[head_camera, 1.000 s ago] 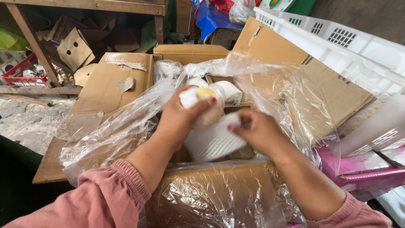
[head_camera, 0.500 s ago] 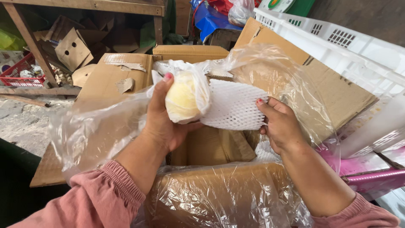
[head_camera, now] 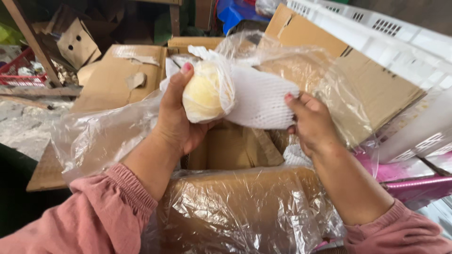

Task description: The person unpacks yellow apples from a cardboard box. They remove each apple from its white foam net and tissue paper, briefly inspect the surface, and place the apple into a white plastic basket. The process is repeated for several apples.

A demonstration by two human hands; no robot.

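Above the middle of the frame, the left hand [head_camera: 176, 124] holds a pale yellow round fruit [head_camera: 202, 94], its fingers closed around the fruit with the thumb up along the side. The right hand [head_camera: 310, 124] pinches the far end of a white foam net sleeve [head_camera: 261, 99], fingers clamped on the mesh. The sleeve's open mouth already wraps the right side of the fruit, while the rest of the sleeve stretches out to the right, mostly hollow. Judging by that, the sleeving is about half done: the fruit is partly covered, its left face is bare, and the net has not yet been drawn fully over it.

Both hands hover over an open cardboard box [head_camera: 235, 146] lined with a clear plastic bag [head_camera: 245, 216] that spills crumpled over the near edge and out to the left. Its flaps stand open at upper centre and upper right. More white foam shows low inside the box near the right wrist, though what it wraps cannot be told.

No proper surface shows under the box. A white perforated plastic crate [head_camera: 376, 33] runs along the upper right, with a pink plastic piece [head_camera: 409, 183] below it at the right edge. Loose cardboard scraps [head_camera: 77, 42] and a wooden post [head_camera: 30, 40] crowd the upper left, beside a red basket [head_camera: 19, 70]. Something blue [head_camera: 238, 11] sits at top centre. The place looks like a cluttered packing area.
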